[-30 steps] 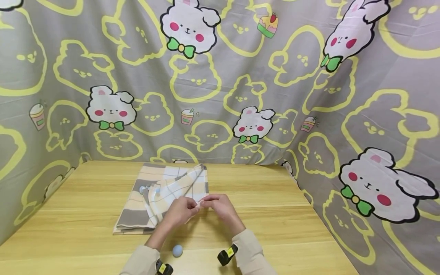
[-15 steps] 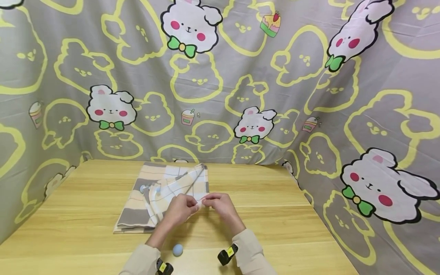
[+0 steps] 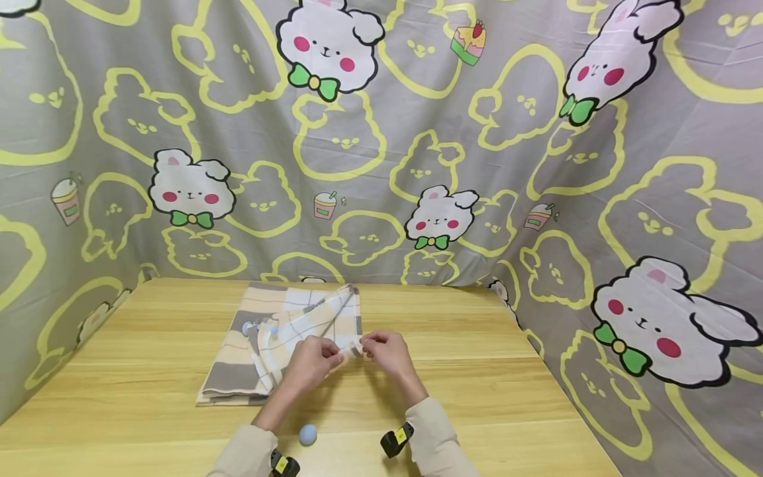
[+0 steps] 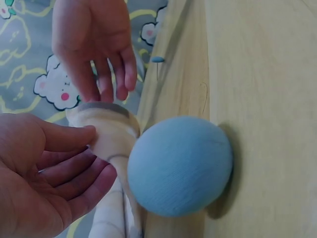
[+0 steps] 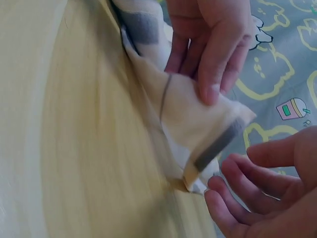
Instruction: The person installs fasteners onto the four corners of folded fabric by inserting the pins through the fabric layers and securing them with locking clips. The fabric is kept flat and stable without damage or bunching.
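A folded plaid blanket [image 3: 256, 354] in grey, beige and white lies on the wooden table. My left hand [image 3: 310, 361] pinches its near right edge between thumb and fingers. Loose cloth [image 5: 218, 134] hangs past that thumb in the right wrist view. My right hand [image 3: 389, 354] is by the corner, its loosely bent fingers [image 5: 237, 181] close to the cloth with a gap between thumb and forefinger. Two small light-blue pieces [image 3: 249, 328] sit on the blanket. A pale blue ball [image 3: 307, 434] rests on the table near my left wrist, large in the left wrist view.
The wooden table [image 3: 477, 371] runs back to a grey curtain [image 3: 369, 152] printed with rabbits, which also stands along both sides. A small blue cap with a thin stem [image 4: 157, 60] shows beyond my right fingers in the left wrist view; its support is unclear.
My right hand has shifted slightly right, away from the left hand, and more of the blanket's edge shows between them. The left hand and the ball stay nearly where they were.
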The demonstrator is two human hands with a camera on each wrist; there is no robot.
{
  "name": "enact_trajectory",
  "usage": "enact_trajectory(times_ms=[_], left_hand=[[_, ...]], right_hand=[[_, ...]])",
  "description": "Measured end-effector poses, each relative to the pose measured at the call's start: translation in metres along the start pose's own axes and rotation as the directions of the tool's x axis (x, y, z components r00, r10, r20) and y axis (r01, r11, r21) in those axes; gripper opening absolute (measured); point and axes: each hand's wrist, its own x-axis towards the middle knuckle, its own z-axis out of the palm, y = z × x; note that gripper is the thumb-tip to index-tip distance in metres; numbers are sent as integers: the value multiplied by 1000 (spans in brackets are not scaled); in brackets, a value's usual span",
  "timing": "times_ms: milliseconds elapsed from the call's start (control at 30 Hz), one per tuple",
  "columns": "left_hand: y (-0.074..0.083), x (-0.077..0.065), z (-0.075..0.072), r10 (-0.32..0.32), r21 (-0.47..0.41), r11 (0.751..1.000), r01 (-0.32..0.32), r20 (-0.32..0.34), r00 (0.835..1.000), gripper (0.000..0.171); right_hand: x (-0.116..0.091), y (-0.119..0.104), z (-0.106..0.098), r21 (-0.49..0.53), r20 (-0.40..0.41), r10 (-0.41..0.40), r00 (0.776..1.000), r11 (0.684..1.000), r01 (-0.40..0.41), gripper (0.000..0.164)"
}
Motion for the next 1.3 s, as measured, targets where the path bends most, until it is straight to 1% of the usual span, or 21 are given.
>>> enact_trajectory(times_ms=[67,167,233,300,367,433,533,633,700,767,833,967,1100,1233,1300], left_hand=[[0,0,-1,2,-8,1000,-2,-10,1000,9],[0,0,-1,-2,-11,1000,2,-19,1000,9],[0,0,-2,-5,-10,1000,5,-22,1000,8],[-1,0,-2,-9,-10,1000,9,-25,1000,8],[-1,0,-2,-11,-11,1000,11,-27,1000,7],[-1,0,-2,-14,-13,1000,14,-28,1000,8],[-1,0,-3,-17,-16,1000,17,-28,999,9],[-1,0,-3,-21,-20,1000,20,-26,999,9],[-1,0,-3,-23,-20,1000,22,-23,999,9],[-1,0,-3,-24,-18,1000,24,-23,999,9],[-1,1,-3,-25,-16,1000,24,-23,999,10],[-2,1,-2,-23,-13,1000,23,-28,999,9],[-3,1,-2,-26,-13,1000,25,-30,999,10],[-4,1,-2,-27,-17,1000,27,-33,999,10],[-4,1,-2,-25,-18,1000,25,-35,999,10]], right_hand=[[0,0,-3,-45,-40,-6,999,999,4,17],[2,2,-8,-172,-108,-50,993,985,31,13],[2,5,-12,-269,-136,-74,988,963,35,11],[2,6,-17,-361,-147,-80,986,932,22,13],[1,7,-21,-440,-144,-52,988,898,-17,18],[0,8,-26,-504,-132,-2,991,861,-65,22],[-1,8,-31,-565,-111,76,991,816,-125,23],[-2,8,-31,-599,-84,130,988,786,-155,31],[-2,9,-31,-615,-73,148,986,772,-161,38],[-3,11,-29,-631,-62,156,986,759,-159,41],[-3,12,-29,-641,-49,143,989,755,-141,39],[-4,14,-28,-637,-29,118,993,763,-109,28],[-4,16,-27,-617,-13,99,995,783,-86,26],[-4,15,-24,-592,3,40,999,805,-31,27],[-4,14,-22,-568,13,8,1000,823,0,23]])
